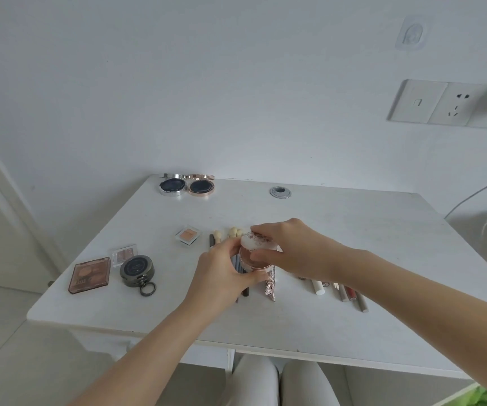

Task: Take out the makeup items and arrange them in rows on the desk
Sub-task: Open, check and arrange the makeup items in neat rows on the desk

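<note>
- Holding a round powder jar [255,259] above mid-worktop [353,244], the left hand [221,271] grips its base, the right hand [289,247] pinches its lid [258,244].
- Tilting could spill powder (lid looks lifted) onto the brushes [230,234] beneath.

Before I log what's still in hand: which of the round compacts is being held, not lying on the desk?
The rose-gold jar with the clear lid, held by the left hand and right hand. The two open cushion compacts and the dark round compact lie on the desk.

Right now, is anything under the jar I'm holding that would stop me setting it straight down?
Yes. The jar, held by both hands, hangs over the dark pencils and the glittery tube lying on the desk.
</note>
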